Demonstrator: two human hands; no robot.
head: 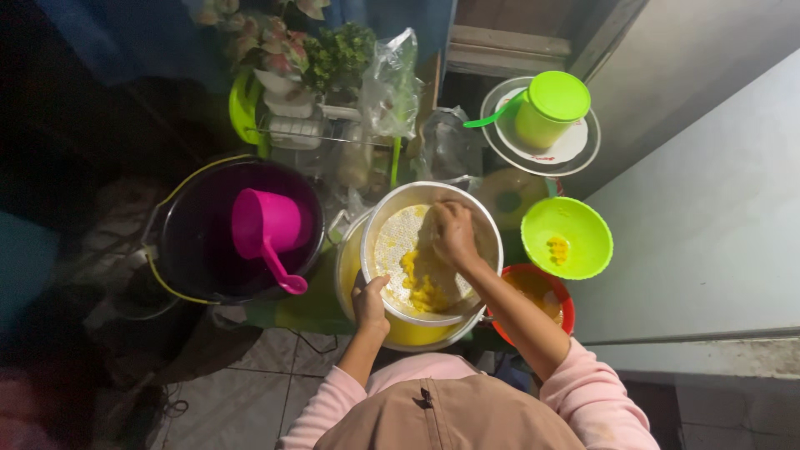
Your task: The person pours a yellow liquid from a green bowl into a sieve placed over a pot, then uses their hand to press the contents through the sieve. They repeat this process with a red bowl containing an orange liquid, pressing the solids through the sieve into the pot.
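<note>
Buckets crowd the tiled floor (250, 375): a black tub (200, 242) with a pink scoop (267, 229) at left, a green bowl (567, 237) and red bowl (546, 296) at right; a lidded green jug (550, 108) sits beyond. Left hand (369, 302) grips the rim of the white sieve (429, 250) atop a yellow bucket (408, 329); right hand (454, 233), fingers curled, presses yellow pulp (421, 287) inside the sieve.

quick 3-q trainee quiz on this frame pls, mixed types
1. True or false: the left hand grips the rim of the sieve.
2. Where is the right hand? A) in the dark bucket B) inside the sieve, on the yellow mash C) on the green jug
3. Fill in: the pink scoop sits in the dark ____.

Key: 1 true; 2 B; 3 bucket.
</note>
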